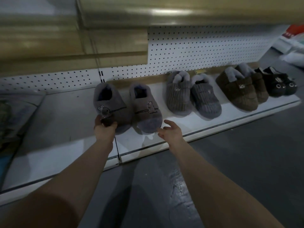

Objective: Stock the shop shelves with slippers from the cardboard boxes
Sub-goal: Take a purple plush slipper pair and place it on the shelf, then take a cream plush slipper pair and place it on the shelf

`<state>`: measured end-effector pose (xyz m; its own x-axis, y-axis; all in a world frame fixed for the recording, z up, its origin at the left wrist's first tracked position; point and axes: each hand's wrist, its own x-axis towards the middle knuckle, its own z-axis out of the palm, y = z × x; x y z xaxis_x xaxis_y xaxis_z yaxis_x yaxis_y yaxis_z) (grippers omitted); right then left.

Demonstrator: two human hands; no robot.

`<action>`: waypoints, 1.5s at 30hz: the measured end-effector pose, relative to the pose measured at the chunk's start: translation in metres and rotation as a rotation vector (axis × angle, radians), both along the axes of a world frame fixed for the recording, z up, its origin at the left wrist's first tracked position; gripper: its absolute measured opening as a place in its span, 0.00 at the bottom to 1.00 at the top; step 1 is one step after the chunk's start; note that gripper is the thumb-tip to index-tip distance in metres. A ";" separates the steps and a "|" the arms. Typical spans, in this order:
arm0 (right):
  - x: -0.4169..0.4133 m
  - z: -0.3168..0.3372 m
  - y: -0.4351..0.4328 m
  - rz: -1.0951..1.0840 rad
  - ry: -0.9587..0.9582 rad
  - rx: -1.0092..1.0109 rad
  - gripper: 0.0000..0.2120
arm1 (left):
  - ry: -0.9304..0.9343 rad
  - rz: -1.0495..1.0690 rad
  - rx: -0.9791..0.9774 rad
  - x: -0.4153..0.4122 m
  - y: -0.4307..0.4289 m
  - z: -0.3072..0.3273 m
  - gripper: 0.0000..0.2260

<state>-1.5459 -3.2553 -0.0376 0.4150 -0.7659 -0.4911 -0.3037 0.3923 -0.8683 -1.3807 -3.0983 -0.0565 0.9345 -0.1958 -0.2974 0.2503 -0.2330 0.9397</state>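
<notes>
Fingers [113, 125] of my left hand [105, 127] curl over the toe of the left grey-brown slipper [110, 104], thumb on the near side, gripping it where it sits on the white bottom shelf [65, 112]. Its long axis runs front to back: toe toward me at the shelf's front, furry opening toward the pegboard back panel [197, 46]. A small rabbit badge shows on its upper. Its mate, the right grey-brown slipper [145, 109], lies just beside it, parallel, toe also toward me. My right hand [171, 132] hovers spread and loose just beside that toe, fingers apart, holding nothing; I cannot tell whether a fingertip touches the sole edge.

Further right along the shelf stand a grey ribbed pair [192, 96], then a brown pair [241, 89], then a black pair [279, 84], all toes outward. Left of my slipper the shelf is bare white. A wooden-toned shelf [74, 45] overhangs above. Dark floor [238, 162] lies below my forearms.
</notes>
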 end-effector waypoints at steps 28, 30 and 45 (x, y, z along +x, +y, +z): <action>-0.214 0.462 0.090 -0.067 0.116 0.153 0.19 | 0.033 -0.852 0.287 -0.246 0.015 0.477 0.14; -0.228 0.498 0.100 -0.102 0.116 0.130 0.18 | 0.010 -0.923 0.249 -0.257 0.019 0.508 0.14; -0.367 0.642 0.118 -0.333 0.092 -0.144 0.15 | -0.186 -1.254 0.093 -0.351 -0.012 0.642 0.12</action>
<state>-1.9129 -3.1371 0.6042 0.0909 -0.9152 -0.3926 -0.2596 0.3588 -0.8966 -1.7319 -3.1102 0.5854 0.1529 -0.9579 -0.2428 -0.3223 -0.2806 0.9041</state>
